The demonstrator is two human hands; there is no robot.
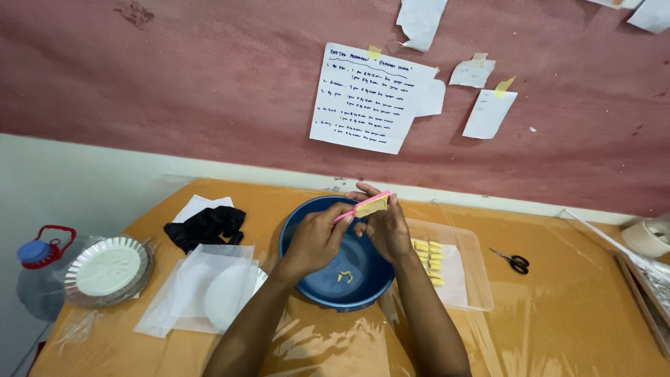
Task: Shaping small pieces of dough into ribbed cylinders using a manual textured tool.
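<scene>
Both my hands are raised over a blue bowl [305,274] on the orange table. My left hand [315,239] pinches the near end of a pink flat tool [363,205] that carries a piece of pale yellow dough [372,207]. My right hand [386,227] grips the same tool and dough from the far side, fingers curled around it. Two or three small yellow dough pieces [344,277] lie on the bottom of the bowl. To the right of the bowl, a clear tray [473,279] holds a row of several shaped yellow pieces [430,260].
A stack of silver foil plates [109,271] and a water jug with a blue cap [38,260] sit at the left. Clear plastic bags [202,286] and a black glove [206,226] lie left of the bowl. Scissors [511,260] rest at the right. Paper notes [370,98] hang on the red wall.
</scene>
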